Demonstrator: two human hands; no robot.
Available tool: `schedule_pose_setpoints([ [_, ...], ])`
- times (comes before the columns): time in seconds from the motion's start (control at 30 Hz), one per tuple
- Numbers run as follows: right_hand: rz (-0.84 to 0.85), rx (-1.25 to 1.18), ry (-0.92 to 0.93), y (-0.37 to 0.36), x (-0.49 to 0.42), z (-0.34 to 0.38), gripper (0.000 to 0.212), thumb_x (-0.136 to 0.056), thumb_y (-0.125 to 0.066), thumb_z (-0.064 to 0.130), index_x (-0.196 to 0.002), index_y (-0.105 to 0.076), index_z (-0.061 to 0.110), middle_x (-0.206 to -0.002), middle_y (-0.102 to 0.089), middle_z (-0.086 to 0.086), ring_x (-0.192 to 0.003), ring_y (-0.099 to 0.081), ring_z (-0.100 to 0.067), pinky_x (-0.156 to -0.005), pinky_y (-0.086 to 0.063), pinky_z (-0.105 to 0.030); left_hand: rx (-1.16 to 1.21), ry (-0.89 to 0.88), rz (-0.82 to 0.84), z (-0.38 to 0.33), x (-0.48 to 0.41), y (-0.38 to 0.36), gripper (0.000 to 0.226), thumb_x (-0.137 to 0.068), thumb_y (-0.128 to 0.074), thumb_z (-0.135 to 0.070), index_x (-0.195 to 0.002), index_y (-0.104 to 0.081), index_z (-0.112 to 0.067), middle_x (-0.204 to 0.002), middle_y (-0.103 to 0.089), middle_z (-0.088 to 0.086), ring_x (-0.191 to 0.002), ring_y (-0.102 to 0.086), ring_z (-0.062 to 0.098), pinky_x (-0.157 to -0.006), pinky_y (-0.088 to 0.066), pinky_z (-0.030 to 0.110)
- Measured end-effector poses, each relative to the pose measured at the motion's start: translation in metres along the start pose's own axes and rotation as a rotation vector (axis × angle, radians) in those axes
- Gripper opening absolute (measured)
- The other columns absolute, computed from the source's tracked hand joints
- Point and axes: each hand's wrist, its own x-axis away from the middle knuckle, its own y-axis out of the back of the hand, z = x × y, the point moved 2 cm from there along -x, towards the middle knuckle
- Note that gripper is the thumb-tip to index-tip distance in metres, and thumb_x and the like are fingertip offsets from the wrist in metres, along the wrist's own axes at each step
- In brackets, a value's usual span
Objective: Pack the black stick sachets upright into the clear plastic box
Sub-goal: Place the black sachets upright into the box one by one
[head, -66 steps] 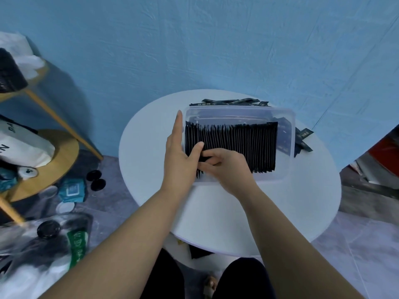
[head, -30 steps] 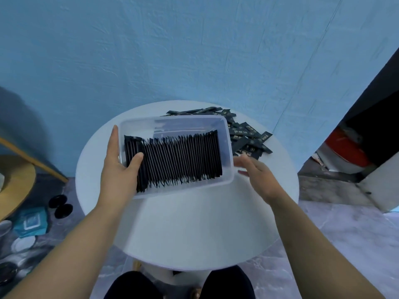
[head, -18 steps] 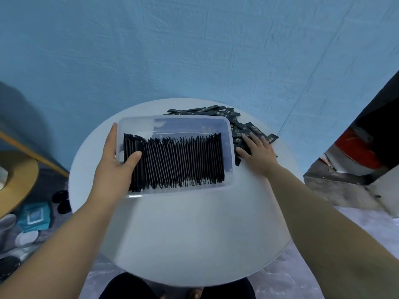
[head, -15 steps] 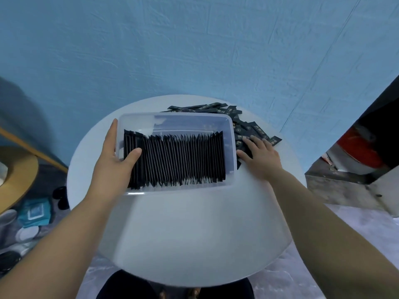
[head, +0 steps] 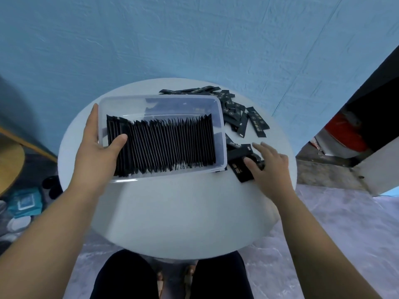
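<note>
One clear plastic box [head: 222, 117] sits on the round white bench [head: 172, 212], toward its far left. Inside it, a single row of black stick sachets [head: 168, 145] stands on end, packed face to face from the left wall almost to the right one. There are several dozen, too tightly pressed to count. A bare strip of box floor runs along the far wall. The left grip [head: 97, 152] holds the box's left end, with the fingers straight along the outside of the wall and the thumb hooked over the rim onto the first sachets, hiding their near ends. More than a dozen loose sachets [head: 239, 117] lie scattered flat at the bench's far right edge, overlapping so that no exact count is possible. Some are tucked behind the box's far right corner. The right grip [head: 272, 165] rests nearly flat just beside the box's near right corner, fingers spread and lightly bent, its thumb pressing one loose sachet [head: 239, 171] to the bench. Beyond the bench stands one blue wall [head: 194, 39]. One wooden shelf [head: 8, 160] and one teal packet [head: 26, 200] show at the left, and one red object [head: 343, 134] at the right.
</note>
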Motion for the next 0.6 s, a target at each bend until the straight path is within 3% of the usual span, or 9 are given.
schedule_pose_setpoints([
  [0.07, -0.022, 0.033, -0.076, 0.002, 0.0, -0.007, 0.051, -0.092, -0.05, 0.043, -0.14, -0.04, 0.028, -0.152, -0.03, 0.002, -0.136, -0.02, -0.026, -0.11, -0.017, -0.038, 0.002, -0.001, -0.009, -0.002, 0.003, -0.001, 0.069, -0.092, -0.06, -0.02, -0.144, -0.022, -0.047, -0.146, -0.035, -0.026, -0.131, -0.039, 0.002, -0.112, -0.032, 0.038],
  [0.13, 0.094, 0.1, -0.108, -0.003, 0.0, -0.015, 0.052, -0.095, -0.043, 0.045, -0.141, -0.038, 0.022, -0.151, -0.031, -0.002, -0.14, -0.017, -0.026, -0.112, -0.015, -0.039, 0.007, -0.001, -0.014, -0.004, 0.007, -0.004, 0.07, -0.092, -0.059, -0.02, -0.146, -0.021, -0.045, -0.146, -0.034, -0.026, -0.131, -0.039, 0.001, -0.113, -0.032, 0.036],
  [0.23, 0.211, 0.021, -0.036, -0.002, 0.007, -0.019, 0.054, -0.095, -0.034, 0.05, -0.13, -0.049, 0.012, -0.138, -0.046, -0.011, -0.133, -0.033, -0.031, -0.108, -0.023, -0.039, 0.007, -0.001, -0.022, -0.005, 0.01, -0.006, 0.071, -0.093, -0.059, -0.02, -0.147, -0.019, -0.043, -0.148, -0.031, -0.025, -0.133, -0.038, 0.003, -0.114, -0.03, 0.036],
  [0.3, 0.236, -0.085, 0.006, 0.01, 0.018, -0.012, 0.038, -0.1, -0.036, 0.032, -0.123, -0.053, 0.006, -0.129, -0.051, -0.015, -0.126, -0.04, -0.031, -0.098, -0.027, -0.027, 0.008, 0.003, -0.02, -0.006, 0.011, -0.007, 0.072, -0.093, -0.059, -0.021, -0.148, -0.018, -0.041, -0.15, -0.027, -0.026, -0.134, -0.036, 0.004, -0.115, -0.028, 0.036],
  [0.4, 0.311, -0.15, 0.008, 0.024, 0.028, -0.017, 0.039, -0.099, -0.039, 0.011, -0.138, -0.044, 0.012, -0.142, -0.044, -0.002, -0.134, -0.032, -0.016, -0.091, -0.02, -0.01, 0.021, 0.005, -0.01, -0.008, 0.012, -0.009, 0.073, -0.093, -0.059, -0.021, -0.148, -0.016, -0.04, -0.15, -0.026, -0.026, -0.135, -0.035, 0.003, -0.115, -0.027, 0.034],
  [0.5, 0.294, -0.013, 0.061, 0.029, 0.03, -0.022, 0.044, -0.094, -0.049, 0.009, -0.136, -0.047, 0.021, -0.138, -0.049, 0.003, -0.128, -0.041, -0.016, -0.095, -0.027, -0.018, 0.024, 0.011, -0.015, -0.009, 0.013, -0.012, 0.073, -0.092, -0.059, -0.021, -0.148, -0.016, -0.039, -0.15, -0.027, -0.025, -0.134, -0.035, 0.002, -0.115, -0.027, 0.033],
  [0.6, 0.246, 0.07, 0.122, 0.029, 0.031, -0.025, 0.036, -0.087, -0.065, 0.018, -0.122, -0.061, 0.022, -0.119, -0.059, 0.003, -0.111, -0.049, -0.016, -0.085, -0.033, -0.023, 0.028, 0.005, -0.017, -0.008, 0.013, -0.012, 0.073, -0.092, -0.059, -0.021, -0.149, -0.017, -0.038, -0.15, -0.027, -0.024, -0.134, -0.034, 0.002, -0.115, -0.027, 0.033],
])
